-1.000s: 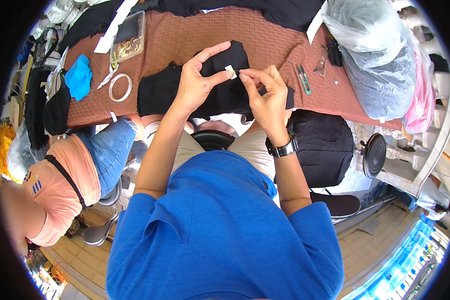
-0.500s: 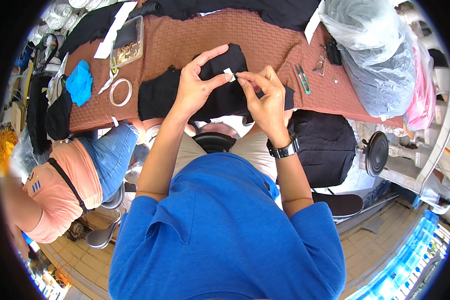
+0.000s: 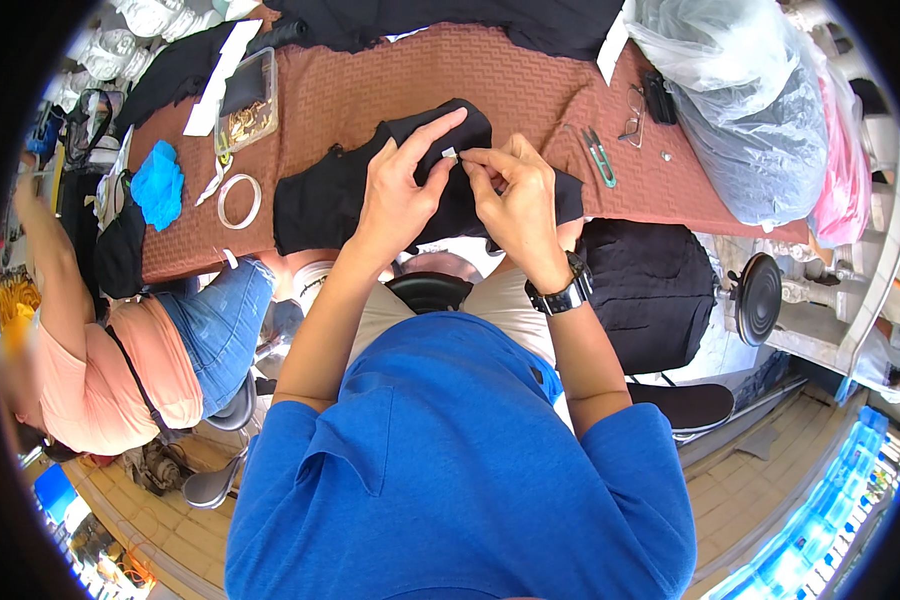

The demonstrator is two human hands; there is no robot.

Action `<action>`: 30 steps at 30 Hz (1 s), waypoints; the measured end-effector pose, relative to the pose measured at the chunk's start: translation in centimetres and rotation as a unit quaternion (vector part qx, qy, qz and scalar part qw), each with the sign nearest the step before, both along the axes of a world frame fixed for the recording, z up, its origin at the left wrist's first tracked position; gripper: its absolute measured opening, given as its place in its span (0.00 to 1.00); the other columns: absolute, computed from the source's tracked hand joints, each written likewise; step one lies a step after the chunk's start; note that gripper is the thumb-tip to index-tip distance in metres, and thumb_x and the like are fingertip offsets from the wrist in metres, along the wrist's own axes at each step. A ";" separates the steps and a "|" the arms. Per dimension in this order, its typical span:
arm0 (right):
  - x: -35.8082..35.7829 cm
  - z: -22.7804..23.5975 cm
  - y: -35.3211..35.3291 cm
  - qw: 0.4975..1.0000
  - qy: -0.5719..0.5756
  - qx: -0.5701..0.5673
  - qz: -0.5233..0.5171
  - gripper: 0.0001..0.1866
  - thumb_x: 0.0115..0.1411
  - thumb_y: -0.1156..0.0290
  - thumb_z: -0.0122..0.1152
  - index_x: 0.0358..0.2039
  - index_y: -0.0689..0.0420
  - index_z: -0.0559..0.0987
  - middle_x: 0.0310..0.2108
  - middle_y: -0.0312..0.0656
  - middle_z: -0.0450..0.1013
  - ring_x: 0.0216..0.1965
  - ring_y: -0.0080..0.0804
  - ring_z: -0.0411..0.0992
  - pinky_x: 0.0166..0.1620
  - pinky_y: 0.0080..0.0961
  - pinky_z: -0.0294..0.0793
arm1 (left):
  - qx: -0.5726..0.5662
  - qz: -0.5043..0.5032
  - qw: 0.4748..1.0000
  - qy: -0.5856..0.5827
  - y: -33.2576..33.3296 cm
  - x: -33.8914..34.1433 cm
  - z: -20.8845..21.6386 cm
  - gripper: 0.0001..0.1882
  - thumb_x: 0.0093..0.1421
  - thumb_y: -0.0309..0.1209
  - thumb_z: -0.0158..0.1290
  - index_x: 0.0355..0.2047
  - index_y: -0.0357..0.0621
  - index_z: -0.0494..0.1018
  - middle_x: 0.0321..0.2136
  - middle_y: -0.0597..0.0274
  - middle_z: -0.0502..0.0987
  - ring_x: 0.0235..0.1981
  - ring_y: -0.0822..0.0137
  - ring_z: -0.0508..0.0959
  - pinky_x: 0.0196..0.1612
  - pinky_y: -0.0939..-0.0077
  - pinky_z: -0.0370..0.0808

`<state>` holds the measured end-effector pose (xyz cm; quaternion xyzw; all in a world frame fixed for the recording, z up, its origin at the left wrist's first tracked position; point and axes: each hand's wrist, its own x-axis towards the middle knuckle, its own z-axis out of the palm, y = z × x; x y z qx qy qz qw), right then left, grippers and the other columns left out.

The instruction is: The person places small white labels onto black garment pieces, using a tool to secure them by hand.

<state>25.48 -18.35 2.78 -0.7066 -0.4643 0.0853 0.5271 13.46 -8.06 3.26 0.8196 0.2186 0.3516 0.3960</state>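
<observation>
A black fabric garment lies across the near edge of the cloth-covered table and over my lap. A small white label shows on it, between my hands. My left hand holds the garment beside the label, its thumb pressed on the cloth and its index finger stretched out along it. The other left fingers are hidden. Close to the label's right side, my right hand pinches thumb and index finger together. What sits in that pinch is too small to make out.
Right of my hands lie green-handled thread snips and eyeglasses, with a large plastic bag beyond. To the left are a tape roll, a clear box of gold-coloured pieces and blue cloth. A co-worker sits at left.
My right hand has drawn slightly left and down, still pinched beside the label. My left hand has shifted slightly right and down. The co-worker's arm has risen toward the table's left end.
</observation>
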 end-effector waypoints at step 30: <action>7.2 0.9 7.5 0.869 0.414 -0.024 0.272 0.11 0.64 0.64 0.68 0.39 0.58 0.84 0.36 0.33 0.82 0.37 0.16 0.77 0.40 0.19 0.75 | 0.280 0.203 0.936 0.063 5.4 -3.8 0.0 0.20 0.57 0.23 0.64 0.51 0.46 0.79 0.51 0.58 0.74 0.50 0.65 0.75 0.51 0.71 0.75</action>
